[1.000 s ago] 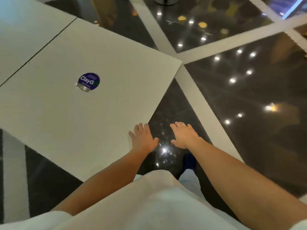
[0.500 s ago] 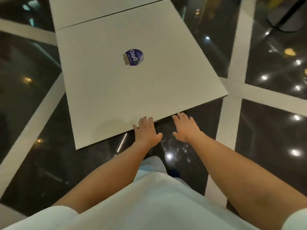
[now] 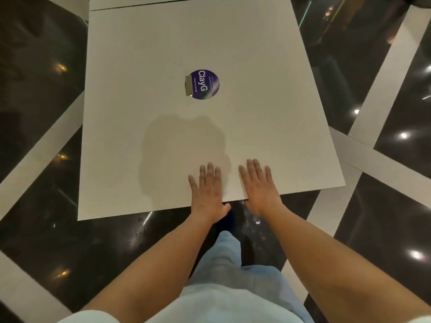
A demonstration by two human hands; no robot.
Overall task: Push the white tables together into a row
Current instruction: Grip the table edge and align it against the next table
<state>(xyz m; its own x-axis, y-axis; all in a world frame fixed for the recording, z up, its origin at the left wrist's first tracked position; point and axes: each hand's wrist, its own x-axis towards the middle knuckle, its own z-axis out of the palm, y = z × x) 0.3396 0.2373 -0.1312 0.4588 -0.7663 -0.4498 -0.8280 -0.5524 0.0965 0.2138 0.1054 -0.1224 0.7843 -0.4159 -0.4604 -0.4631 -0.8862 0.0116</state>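
A square white table [image 3: 140, 66] fills the middle of the view, with a round purple sticker [image 3: 204, 84] near its centre. Its far edge lies against a second white table [image 3: 140, 1] at the top, with only a thin dark seam between them. My left hand [image 3: 206, 191] lies flat, palm down, on the near edge of the table, fingers spread. My right hand [image 3: 260, 186] rests flat beside it on the same edge, a little to the right. Neither hand holds anything.
The floor [image 3: 42, 89] is glossy black tile crossed by wide white bands [image 3: 384, 73], with ceiling lights mirrored in it. My leg in light blue trousers [image 3: 229, 252] and a dark shoe [image 3: 227, 221] stand just below the table's near edge.
The view has swung so the table now lies square in front of me. Both hands moved forward from beyond its edge onto the tabletop.
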